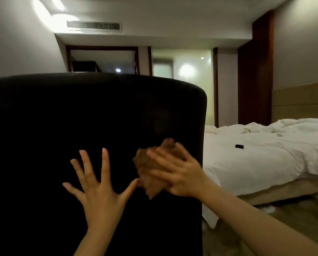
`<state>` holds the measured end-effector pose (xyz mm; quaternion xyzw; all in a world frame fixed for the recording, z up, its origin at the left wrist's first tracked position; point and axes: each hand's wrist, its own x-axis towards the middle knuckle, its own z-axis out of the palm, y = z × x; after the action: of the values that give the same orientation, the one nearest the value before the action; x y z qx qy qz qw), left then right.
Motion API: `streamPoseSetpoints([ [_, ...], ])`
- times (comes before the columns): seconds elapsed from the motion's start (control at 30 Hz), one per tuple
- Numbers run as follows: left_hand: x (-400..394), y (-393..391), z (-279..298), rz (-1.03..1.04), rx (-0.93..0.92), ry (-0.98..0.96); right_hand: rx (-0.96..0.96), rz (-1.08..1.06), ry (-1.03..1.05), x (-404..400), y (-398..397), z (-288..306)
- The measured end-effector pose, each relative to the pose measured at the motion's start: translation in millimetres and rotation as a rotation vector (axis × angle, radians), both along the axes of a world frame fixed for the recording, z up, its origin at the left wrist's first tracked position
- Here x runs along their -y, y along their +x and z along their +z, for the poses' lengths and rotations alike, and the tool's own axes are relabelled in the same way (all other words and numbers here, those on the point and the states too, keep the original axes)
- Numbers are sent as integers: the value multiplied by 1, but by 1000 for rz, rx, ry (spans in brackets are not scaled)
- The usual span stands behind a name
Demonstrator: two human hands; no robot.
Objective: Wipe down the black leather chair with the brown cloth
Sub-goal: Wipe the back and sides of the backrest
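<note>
Both hands work mid-frame: flat right hand presses the soft, crumpled cloth against the chair; left hand is splayed, holding nothing.

overall: dim, warm indoor light
sources: bright glare patches on ceiling upper left; small spots glowing on far glass wall
chair back: crushed to near-black, no surface detail
blur: right hand and brown cloth smeared; left hand sharper
bed: white bedding brightest area, soft focus
distortion: wide-angle bending of walls at edges
</note>
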<state>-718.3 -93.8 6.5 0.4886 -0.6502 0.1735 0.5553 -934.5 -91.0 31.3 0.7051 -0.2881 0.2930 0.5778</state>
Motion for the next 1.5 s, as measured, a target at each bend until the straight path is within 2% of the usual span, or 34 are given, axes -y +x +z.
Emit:
streamPoseSetpoints([
  [0.13, 0, -4, 0, -10, 15, 60, 737, 38, -84, -6, 22, 52],
  [0.2, 1, -4, -1, -2, 24, 48, 948, 136, -102, -3, 55, 58],
  [0.23, 1, -3, 0, -4, 30, 41, 957, 170, -97, 0, 71, 58],
  [0.27, 0, -1, 0, -9, 36, 27, 875, 152, -89, 2, 84, 54],
  [0.37, -1, 16, 9, -17, 44, -7, 337, -38, -110, 10, 85, 39],
  [0.4, -1, 25, 15, -16, 35, -12, 285, -41, -122, 10, 74, 42],
  [0.43, -1, 35, 21, -15, 15, -21, 357, -19, -141, 7, 64, 47],
  [0.47, -1, 46, 28, -18, -12, -29, 558, 36, -141, 3, 56, 59],
  [0.53, -4, 69, 42, -37, -70, -37, 1188, 333, -57, -5, 50, 90],
  [0.57, -6, 79, 51, -50, -100, -27, 1401, 455, -55, -8, 54, 105],
  [0.6, -8, 89, 59, -64, -122, -9, 1478, 491, -110, -10, 65, 118],
  [0.67, -11, 104, 74, -100, -121, 28, 1403, 481, -188, -9, 98, 134],
  [0.73, -8, 111, 82, -122, -93, 62, 1239, 421, -198, -5, 138, 140],
  [0.9, -7, 108, 81, -78, -107, -72, 587, 85, -113, -1, 227, 151],
  [1.03, -20, 119, 108, -61, -137, -195, 343, 59, -113, -10, 207, 165],
  [1.13, -27, 125, 152, -53, -42, -189, 481, -24, -142, -22, 146, 172],
  [1.23, -23, 122, 192, -54, 107, 21, 753, -39, -28, -45, 94, 170],
  [1.3, -22, 117, 204, -46, 165, 131, 862, 8, 79, -52, 78, 171],
  [1.5, -25, 102, 205, 28, 206, 150, 899, -32, 200, -45, 64, 176],
])
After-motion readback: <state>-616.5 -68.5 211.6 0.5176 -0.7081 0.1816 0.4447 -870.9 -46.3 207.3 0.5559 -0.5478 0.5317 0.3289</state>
